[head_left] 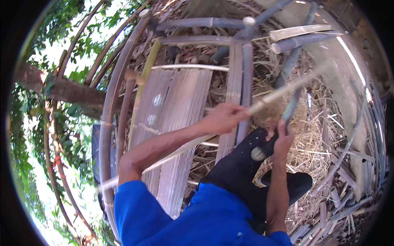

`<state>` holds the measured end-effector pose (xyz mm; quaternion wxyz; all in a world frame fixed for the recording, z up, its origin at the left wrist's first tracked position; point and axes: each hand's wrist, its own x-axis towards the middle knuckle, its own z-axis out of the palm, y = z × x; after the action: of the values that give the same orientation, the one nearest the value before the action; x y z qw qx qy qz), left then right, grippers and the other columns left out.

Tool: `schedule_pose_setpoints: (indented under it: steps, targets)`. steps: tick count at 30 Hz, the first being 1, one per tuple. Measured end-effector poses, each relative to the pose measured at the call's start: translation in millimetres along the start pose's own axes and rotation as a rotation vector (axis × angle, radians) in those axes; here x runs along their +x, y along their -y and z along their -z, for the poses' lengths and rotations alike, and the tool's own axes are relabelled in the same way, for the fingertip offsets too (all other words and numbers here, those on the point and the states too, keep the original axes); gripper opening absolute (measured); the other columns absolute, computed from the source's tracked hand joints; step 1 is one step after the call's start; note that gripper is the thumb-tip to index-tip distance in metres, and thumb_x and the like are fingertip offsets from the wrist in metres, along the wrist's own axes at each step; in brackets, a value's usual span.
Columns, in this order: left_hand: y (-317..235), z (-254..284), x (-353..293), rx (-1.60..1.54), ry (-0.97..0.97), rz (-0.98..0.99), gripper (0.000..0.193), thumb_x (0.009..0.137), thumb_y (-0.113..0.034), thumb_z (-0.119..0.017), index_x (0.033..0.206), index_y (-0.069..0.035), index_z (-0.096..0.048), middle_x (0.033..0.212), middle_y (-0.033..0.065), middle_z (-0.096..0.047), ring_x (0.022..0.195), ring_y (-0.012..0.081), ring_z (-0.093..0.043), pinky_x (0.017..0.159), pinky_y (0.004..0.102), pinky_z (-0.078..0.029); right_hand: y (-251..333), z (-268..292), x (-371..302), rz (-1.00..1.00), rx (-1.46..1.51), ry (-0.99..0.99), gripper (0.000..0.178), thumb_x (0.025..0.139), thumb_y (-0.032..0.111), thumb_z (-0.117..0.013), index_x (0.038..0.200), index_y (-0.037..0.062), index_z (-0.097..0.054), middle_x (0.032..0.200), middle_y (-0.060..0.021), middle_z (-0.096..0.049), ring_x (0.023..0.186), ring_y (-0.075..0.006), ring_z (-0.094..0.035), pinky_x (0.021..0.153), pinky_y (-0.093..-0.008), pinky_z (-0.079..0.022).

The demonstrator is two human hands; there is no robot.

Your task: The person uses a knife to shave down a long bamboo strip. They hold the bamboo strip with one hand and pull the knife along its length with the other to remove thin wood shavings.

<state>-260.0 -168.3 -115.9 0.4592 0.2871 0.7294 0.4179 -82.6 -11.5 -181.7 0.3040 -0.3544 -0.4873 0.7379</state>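
My left hand [227, 118] is closed round a long pale bamboo strip [283, 91]. The strip runs from beyond my left elbow, under my forearm, up to the far right, where its end is blurred. Just right of it, my right hand [283, 138] grips a long, narrow grey-green thing [292, 105] that points up and away, close to the strip. It looks like a blade, but blur hides its exact kind. A pale round end [258, 154] shows by my dark-trousered knee; I cannot tell whether it belongs to the held thing.
A bamboo bench with a slatted seat [180, 98] and pole frame [201, 23] stands at my left. Split bamboo pieces [301, 32] lie at the far right. Shavings [316, 160] cover the ground by my right arm. Offcuts [340, 213] pile up at lower right.
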Motion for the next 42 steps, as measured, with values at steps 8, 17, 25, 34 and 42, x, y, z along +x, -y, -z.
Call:
schedule_pose_setpoints:
  steps: [8,17,25,34,42]
  targets:
    - [67.1,-55.4,-43.1,0.636,-0.566,-0.826,0.030,0.091,-0.027,-0.069,0.111,-0.004,-0.072,0.078,0.0131,-0.062,0.079,0.0347,-0.062,0.077,0.0400,-0.053,-38.4,23.3,-21.7,0.078,0.052,-0.179,0.022,0.097,0.016,-0.071,0.112,0.0030,-0.061,0.084,-0.0027,-0.061,0.063,-0.0088,-0.054,0.051,-0.0243,-0.047]
    - [207.6,59.0,-98.0,-0.744,-0.656,-0.275,0.065,0.102,-0.050,-0.046,0.142,0.002,-0.044,0.119,0.0230,-0.066,0.107,0.0348,-0.066,0.095,0.0440,-0.053,-15.9,98.0,22.5,-0.009,-0.009,-0.344,0.024,0.096,0.017,-0.072,0.112,0.0031,-0.061,0.080,-0.0003,-0.055,0.064,-0.0077,-0.053,0.050,-0.0234,-0.047]
    - [71.3,106.4,14.6,-1.169,-1.356,-0.732,0.043,0.101,-0.045,-0.033,0.080,-0.012,-0.050,0.050,-0.0029,-0.030,0.040,0.0120,-0.031,0.038,0.0266,-0.024,16.9,210.2,125.8,-0.249,0.492,-0.209,0.018,0.099,0.014,-0.065,0.111,0.0063,-0.055,0.095,-0.0058,-0.061,0.069,-0.0096,-0.057,0.055,-0.0211,-0.049]
    - [-171.8,26.0,20.2,-0.967,-0.780,-1.381,0.037,0.090,-0.040,-0.052,0.065,-0.014,-0.046,0.052,0.0001,-0.033,0.044,0.0129,-0.030,0.043,0.0316,-0.024,33.6,290.8,62.8,-0.268,0.010,-0.290,0.031,0.092,0.005,-0.070,0.117,0.0069,-0.052,0.081,-0.0031,-0.058,0.059,-0.0106,-0.056,0.049,-0.0282,-0.050]
    - [-296.7,-162.4,83.5,-0.733,-0.922,-1.373,0.054,0.093,-0.060,-0.055,0.071,-0.011,-0.053,0.057,0.0001,-0.039,0.052,0.0147,-0.038,0.052,0.0297,-0.035,77.8,334.4,27.8,-0.126,-0.247,-0.226,0.063,0.092,0.005,-0.070,0.148,0.0071,-0.042,0.076,-0.0002,-0.059,0.059,-0.0093,-0.058,0.052,-0.0265,-0.050]
